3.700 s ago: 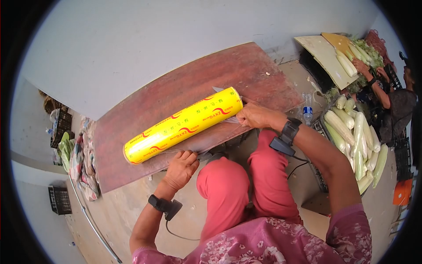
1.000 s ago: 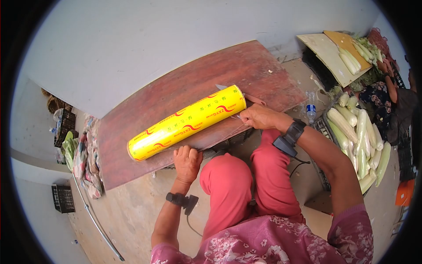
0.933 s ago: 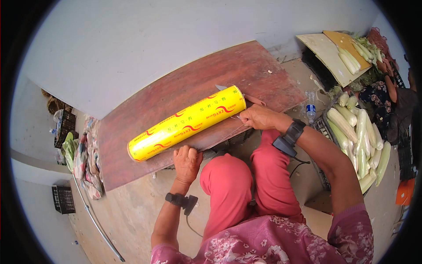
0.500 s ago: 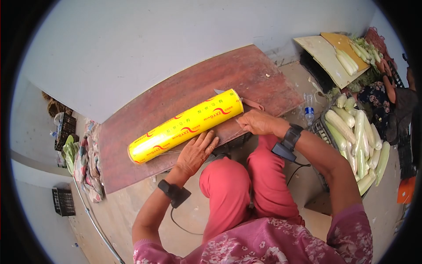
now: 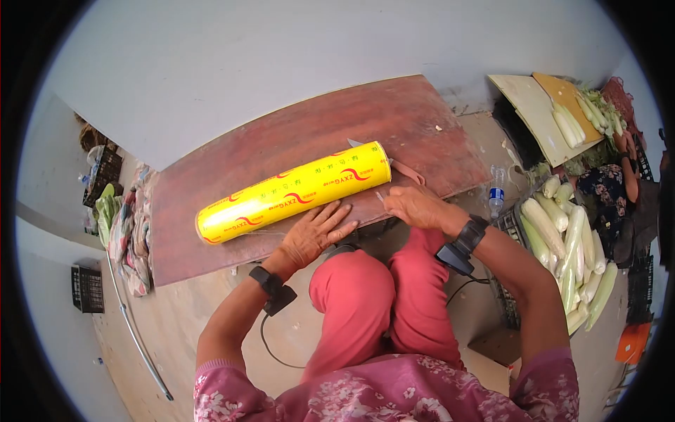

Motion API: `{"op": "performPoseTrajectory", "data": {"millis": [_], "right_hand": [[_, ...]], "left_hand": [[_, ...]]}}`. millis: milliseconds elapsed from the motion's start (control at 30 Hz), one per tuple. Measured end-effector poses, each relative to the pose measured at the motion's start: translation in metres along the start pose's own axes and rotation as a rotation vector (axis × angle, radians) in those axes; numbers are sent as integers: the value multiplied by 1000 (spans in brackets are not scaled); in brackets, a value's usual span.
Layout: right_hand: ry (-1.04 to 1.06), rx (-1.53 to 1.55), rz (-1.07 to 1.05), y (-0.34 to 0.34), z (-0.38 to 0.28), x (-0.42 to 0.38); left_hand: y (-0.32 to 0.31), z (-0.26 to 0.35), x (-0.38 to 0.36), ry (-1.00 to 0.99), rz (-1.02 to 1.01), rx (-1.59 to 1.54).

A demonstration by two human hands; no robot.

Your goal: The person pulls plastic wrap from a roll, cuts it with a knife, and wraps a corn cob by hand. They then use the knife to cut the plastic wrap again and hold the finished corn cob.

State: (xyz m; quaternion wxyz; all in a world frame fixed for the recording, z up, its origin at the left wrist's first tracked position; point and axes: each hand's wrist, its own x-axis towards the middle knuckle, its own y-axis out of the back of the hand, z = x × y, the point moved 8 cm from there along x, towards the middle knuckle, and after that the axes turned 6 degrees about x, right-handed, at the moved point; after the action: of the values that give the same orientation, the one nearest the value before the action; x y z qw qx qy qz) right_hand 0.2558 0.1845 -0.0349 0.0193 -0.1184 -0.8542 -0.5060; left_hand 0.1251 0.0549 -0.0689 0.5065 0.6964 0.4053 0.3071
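A roll of cling film [image 5: 295, 193] in a bright yellow printed wrapper lies slantwise on the reddish wooden board [image 5: 211, 169]. My left hand [image 5: 316, 231] rests open along the near side of the roll, fingers spread and fingertips right at it. Near the roll's right end, my right hand [image 5: 415, 205] is closed in a pinch at the board's front edge. A small glossy bit shows at its fingertips, but I cannot tell what it is. Behind the roll, a metal blade tip [image 5: 354, 143] and a pinkish handle [image 5: 408, 171] stick out.
A black crate [image 5: 508, 281] heaped with pale green, elongated vegetables [image 5: 573, 253] stands at the right, near a water bottle [image 5: 496, 191]. Farther back, another person's hand [image 5: 626, 144] is beside a board [image 5: 538, 119] bearing similar vegetables. Patterned cloth [image 5: 137, 239] lies at left.
The view has shifted slightly. My left hand's fingers lie a little farther up along the roll's near side. My right hand stays pinched near the roll's right end.
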Motion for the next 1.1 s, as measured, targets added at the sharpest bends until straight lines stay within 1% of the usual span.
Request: {"op": "performPoseTrajectory", "data": {"millis": [67, 167, 267, 367, 467, 567, 667, 767, 967, 1067, 1100], "right_hand": [[-4, 13, -2, -3, 4, -1], [47, -153, -72, -12, 3, -5], [161, -225, -12, -9, -11, -15], [225, -247, 54, -7, -14, -20], [289, -279, 103, -5, -18, -22], [299, -323, 90, -9, -16, -22], [284, -317, 47, -12, -13, -22], [283, -337, 42, -12, -15, -22], [310, -358, 69, -12, -14, -24], [319, -374, 74, -12, -14, -26], [316, -380, 55, -13, -14, -26]], "left_hand": [[-2, 2, -2, 37, -7, 17], [-1, 4, -4, 70, 30, -11], [-6, 8, -6, 110, 17, 19], [-3, 15, -12, 154, -44, 70], [-1, 24, -29, 217, 20, -41], [-14, 31, -49, 234, 12, -27], [-25, 36, -70, 232, -67, 55], [-23, 37, -86, 242, -92, 84], [-10, 42, -109, 269, -60, 19], [0, 43, -115, 188, -26, -13], [7, 41, -114, 170, 19, -53]]}}
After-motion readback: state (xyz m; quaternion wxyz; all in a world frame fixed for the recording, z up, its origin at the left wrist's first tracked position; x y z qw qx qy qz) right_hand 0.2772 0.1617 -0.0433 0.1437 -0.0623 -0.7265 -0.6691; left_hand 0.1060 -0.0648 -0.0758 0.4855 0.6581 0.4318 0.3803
